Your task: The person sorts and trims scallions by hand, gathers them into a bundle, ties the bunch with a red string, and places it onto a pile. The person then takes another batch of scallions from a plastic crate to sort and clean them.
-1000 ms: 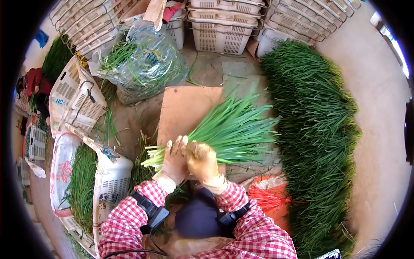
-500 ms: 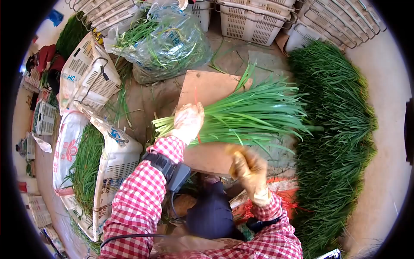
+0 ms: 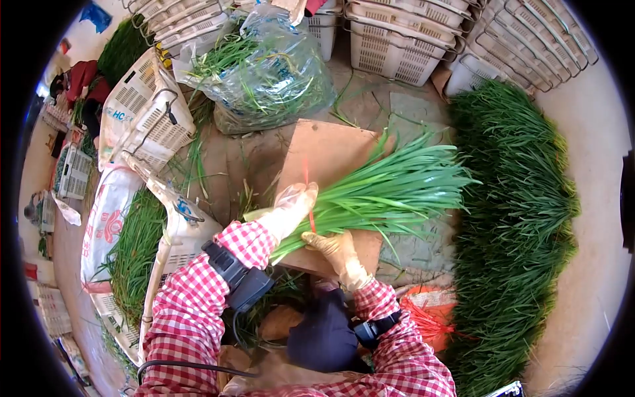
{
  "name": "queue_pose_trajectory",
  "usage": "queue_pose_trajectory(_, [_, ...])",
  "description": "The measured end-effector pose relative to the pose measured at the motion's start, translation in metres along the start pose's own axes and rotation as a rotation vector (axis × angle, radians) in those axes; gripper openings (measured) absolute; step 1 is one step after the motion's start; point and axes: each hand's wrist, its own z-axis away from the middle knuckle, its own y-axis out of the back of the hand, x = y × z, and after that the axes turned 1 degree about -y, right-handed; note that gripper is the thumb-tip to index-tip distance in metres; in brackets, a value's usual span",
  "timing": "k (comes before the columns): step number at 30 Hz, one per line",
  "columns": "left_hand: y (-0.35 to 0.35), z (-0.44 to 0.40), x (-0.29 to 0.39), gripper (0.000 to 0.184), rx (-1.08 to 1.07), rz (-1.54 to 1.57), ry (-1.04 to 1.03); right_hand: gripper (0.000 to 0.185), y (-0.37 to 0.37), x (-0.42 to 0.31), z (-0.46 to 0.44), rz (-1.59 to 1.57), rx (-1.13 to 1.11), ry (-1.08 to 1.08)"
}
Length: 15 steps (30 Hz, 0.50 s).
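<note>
Heap point(image 3: 512, 225) of greens right of the board point(image 3: 317, 142), bag point(image 3: 271, 86) past its far left corner! Across the board lies the bunch point(image 3: 397, 192), leaves fanning off its right edge. Left hand point(image 3: 296, 204) has fingers curled round it; right hand point(image 3: 336, 253), fingers bent, touches in by the red tie point(image 3: 312, 221), its grip impossible to tell.

Green stalks point(image 3: 397, 185) partly hidden (behind left hand point(image 3: 296, 200)).

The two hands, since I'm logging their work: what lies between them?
In the head view, garlic chive stems and a red strip lie between the left hand and the right hand.
</note>
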Motion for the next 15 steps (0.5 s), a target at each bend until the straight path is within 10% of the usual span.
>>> queue_pose_trajectory(4, [0.025, 0.04, 0.015, 0.046, 0.145, 0.521, 0.128, 0.046, -0.016, -0.015, 0.016, -0.308, -0.056, 0.212])
queue_pose_trajectory(13, [0.067, 0.037, 0.053, 0.051, 0.081, 1.271, -0.879, 0.041, -0.021, -0.139, 0.017, 0.523, -0.18, 0.537])
queue_pose_trajectory(15, [0.035, 0.002, 0.02, 0.045, 0.054, 1.288, -0.637, 0.041, -0.022, -0.139, 0.023, 0.563, -0.205, 0.554])
